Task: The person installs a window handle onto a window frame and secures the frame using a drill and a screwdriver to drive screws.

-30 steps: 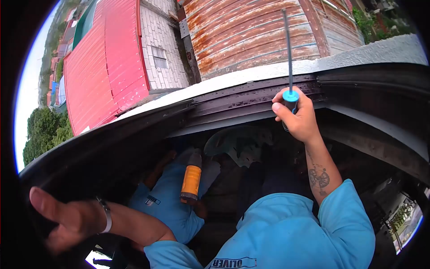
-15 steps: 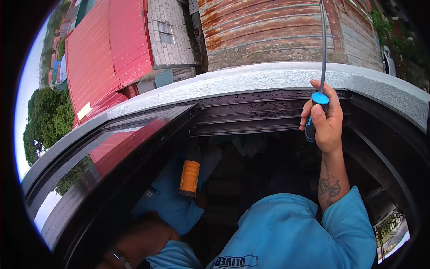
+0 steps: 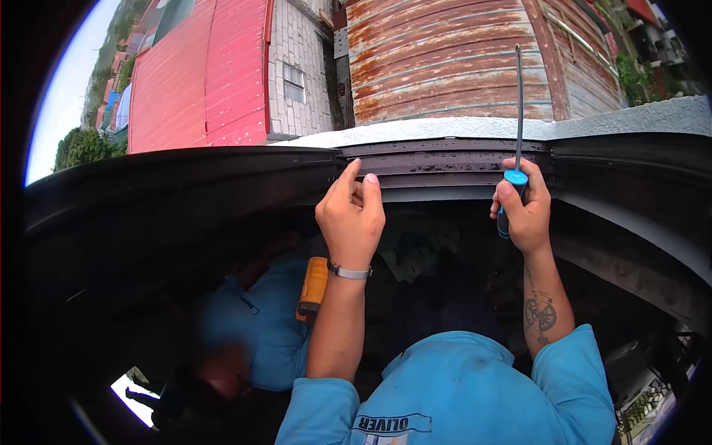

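Observation:
My right hand [image 3: 525, 211] is wrapped around the blue-and-black handle of a screwdriver [image 3: 515, 178]. Its long metal shaft points away from me, out past the window ledge, with the tip over the rusty roof in this view. My left hand [image 3: 352, 211], with a watch [image 3: 350, 272] on its wrist, is raised near the left end of the dark window track [image 3: 445, 159]. Its index finger and thumb are stretched out and apart, the other fingers curled, and nothing shows between them. The index fingertip overlaps the track's edge.
A dark window sash [image 3: 185, 178] spans the left. Beyond the track runs a white textured ledge [image 3: 415, 130], with a rusty metal roof [image 3: 445, 67] and a red roof [image 3: 200, 81] outside. Below left, a person in a blue shirt [image 3: 274, 326] is beside an orange cylindrical object [image 3: 313, 285].
My left hand has risen from the lower left to the track. The view has shifted, and the left sash now appears almost edge-on. The screwdriver stays in my right hand.

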{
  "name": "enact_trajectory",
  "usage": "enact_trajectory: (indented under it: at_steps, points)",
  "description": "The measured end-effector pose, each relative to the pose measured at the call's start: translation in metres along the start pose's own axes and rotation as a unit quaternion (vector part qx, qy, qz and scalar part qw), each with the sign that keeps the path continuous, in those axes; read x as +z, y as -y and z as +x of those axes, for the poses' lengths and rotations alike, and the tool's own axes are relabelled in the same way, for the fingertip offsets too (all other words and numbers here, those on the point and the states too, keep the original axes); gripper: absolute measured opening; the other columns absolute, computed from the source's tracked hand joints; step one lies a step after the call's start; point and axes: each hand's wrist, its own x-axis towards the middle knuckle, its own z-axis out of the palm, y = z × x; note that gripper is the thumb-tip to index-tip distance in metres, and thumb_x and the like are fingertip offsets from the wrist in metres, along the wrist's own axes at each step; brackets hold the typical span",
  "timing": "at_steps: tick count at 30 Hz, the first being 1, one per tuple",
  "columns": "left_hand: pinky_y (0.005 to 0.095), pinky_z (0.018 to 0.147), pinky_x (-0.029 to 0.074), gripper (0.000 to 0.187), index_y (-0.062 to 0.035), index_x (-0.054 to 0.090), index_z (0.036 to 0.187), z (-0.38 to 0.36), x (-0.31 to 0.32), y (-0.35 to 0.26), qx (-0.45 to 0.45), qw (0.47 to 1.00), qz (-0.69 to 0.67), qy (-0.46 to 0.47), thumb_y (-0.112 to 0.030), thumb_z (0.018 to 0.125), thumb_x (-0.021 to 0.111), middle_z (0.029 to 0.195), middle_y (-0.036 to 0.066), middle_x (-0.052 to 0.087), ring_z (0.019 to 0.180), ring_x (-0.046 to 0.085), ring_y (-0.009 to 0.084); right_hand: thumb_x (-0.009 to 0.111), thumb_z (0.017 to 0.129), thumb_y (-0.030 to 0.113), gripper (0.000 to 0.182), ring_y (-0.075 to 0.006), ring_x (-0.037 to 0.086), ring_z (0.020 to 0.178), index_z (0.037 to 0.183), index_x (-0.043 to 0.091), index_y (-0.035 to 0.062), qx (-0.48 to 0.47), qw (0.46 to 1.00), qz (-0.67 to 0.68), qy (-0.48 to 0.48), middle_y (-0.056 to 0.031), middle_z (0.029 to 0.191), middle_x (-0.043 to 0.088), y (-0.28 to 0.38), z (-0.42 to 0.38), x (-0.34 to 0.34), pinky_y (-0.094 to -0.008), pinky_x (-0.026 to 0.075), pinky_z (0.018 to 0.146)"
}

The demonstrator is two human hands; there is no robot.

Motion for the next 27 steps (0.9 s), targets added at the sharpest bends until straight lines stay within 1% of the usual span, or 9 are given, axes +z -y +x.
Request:
enact_trajectory:
  at_steps: [2, 3, 5, 9, 13, 17, 18, 21, 27]
  points:
    - [0.0365, 0.062, 0.049, 0.043, 0.0093, 0.06, 0.111, 0.008, 0.022, 0.03, -0.022, 0.992, 0.124, -0.008, -0.022, 0.082, 0.062, 0.062, 0.015, 0.063, 0.057, 0.063, 0.031, 0.063, 0.087, 0.018, 0.034, -0.0068, 0.053, 0.057, 0.114, 0.051, 0.0004, -0.002, 1.0, -0.01, -0.002, -0.0009, 0.069, 0.054, -0.005, -0.031, -0.009, -0.0216, 0.045, 0.052]
    - [0.0365, 0.062, 0.049, 0.043, 0.0093, 0.06, 0.111, 0.012, 0.03, 0.042, -0.023, 0.992, 0.122, -0.016, -0.022, 0.082, 0.062, 0.062, 0.015, 0.063, 0.057, 0.063, 0.031, 0.062, 0.087, 0.018, 0.034, -0.007, 0.053, 0.057, 0.113, 0.051, 0.0004, 0.013, 1.0, -0.014, -0.003, -0.0009, 0.068, 0.054, -0.004, -0.047, -0.013, -0.0217, 0.045, 0.052]
    - [0.0442, 0.073, 0.05, 0.054, 0.0093, 0.06, 0.112, 0.022, 0.039, 0.052, -0.058, 0.976, 0.206, -0.049, -0.035, 0.08, 0.062, 0.08, 0.024, 0.066, 0.077, 0.065, 0.0409, 0.062, 0.087, 0.018, 0.033, -0.0071, 0.054, 0.056, 0.113, 0.051, 0.0003, 0.027, 0.999, -0.023, -0.011, -0.0013, 0.068, 0.054, -0.008, -0.07, -0.021, -0.0218, 0.046, 0.052]
    - [0.0467, 0.083, 0.049, 0.053, 0.0067, 0.063, 0.106, 0.028, 0.028, 0.029, -0.125, 0.967, 0.223, 0.009, -0.038, 0.077, 0.061, 0.095, 0.028, 0.064, 0.093, 0.062, 0.0421, 0.062, 0.087, 0.019, 0.033, -0.0074, 0.054, 0.055, 0.112, 0.05, 0.0006, 0.054, 0.998, -0.027, -0.025, -0.0016, 0.066, 0.053, -0.016, -0.107, -0.033, -0.022, 0.046, 0.051]
    - [0.0473, 0.083, 0.05, 0.039, 0.0005, 0.068, 0.095, 0.033, 0.024, 0.021, -0.144, 0.951, 0.27, 0.049, -0.033, 0.078, 0.059, 0.094, 0.025, 0.066, 0.093, 0.063, 0.0413, 0.062, 0.086, 0.015, 0.031, -0.0073, 0.054, 0.053, 0.111, 0.051, 0.0001, 0.068, 0.995, -0.065, -0.025, -0.0015, 0.065, 0.054, -0.018, -0.126, -0.037, -0.0218, 0.045, 0.05]
    - [0.0462, 0.082, 0.051, 0.028, -0.009, 0.07, 0.097, 0.032, 0.029, 0.028, -0.118, 0.953, 0.279, 0.015, -0.025, 0.08, 0.055, 0.095, 0.022, 0.067, 0.092, 0.064, 0.0398, 0.062, 0.084, 0.013, 0.03, -0.007, 0.054, 0.052, 0.11, 0.052, 0.0, 0.055, 0.994, -0.087, -0.025, -0.0012, 0.064, 0.055, -0.018, -0.133, -0.039, -0.0217, 0.044, 0.049]
    - [0.0468, 0.078, 0.052, 0.026, -0.0031, 0.069, 0.089, 0.031, 0.031, 0.028, -0.094, 0.954, 0.284, 0.0, -0.024, 0.082, 0.055, 0.089, 0.021, 0.067, 0.087, 0.065, 0.0387, 0.062, 0.084, 0.013, 0.03, -0.007, 0.054, 0.052, 0.109, 0.052, 0.0001, 0.053, 0.994, -0.094, -0.022, -0.0011, 0.064, 0.055, -0.018, -0.135, -0.04, -0.0217, 0.044, 0.049]
    - [0.0456, 0.077, 0.053, 0.029, -0.0028, 0.069, 0.086, 0.035, 0.033, 0.027, -0.104, 0.952, 0.286, -0.008, -0.03, 0.078, 0.062, 0.089, 0.021, 0.067, 0.086, 0.066, 0.0375, 0.063, 0.084, 0.013, 0.03, -0.0071, 0.054, 0.052, 0.109, 0.052, -0.0002, 0.055, 0.994, -0.094, -0.026, -0.0011, 0.063, 0.056, -0.018, -0.14, -0.042, -0.0218, 0.044, 0.049]
    - [0.0421, 0.079, 0.053, 0.023, -0.0095, 0.072, 0.086, 0.038, 0.035, 0.015, -0.22, 0.952, 0.206, -0.055, -0.026, 0.07, 0.074, 0.095, 0.015, 0.069, 0.091, 0.067, 0.0326, 0.063, 0.084, 0.016, 0.031, -0.0075, 0.054, 0.052, 0.109, 0.052, -0.0002, 0.055, 0.993, -0.097, -0.036, -0.0016, 0.063, 0.056, -0.019, -0.151, -0.047, -0.0219, 0.044, 0.05]
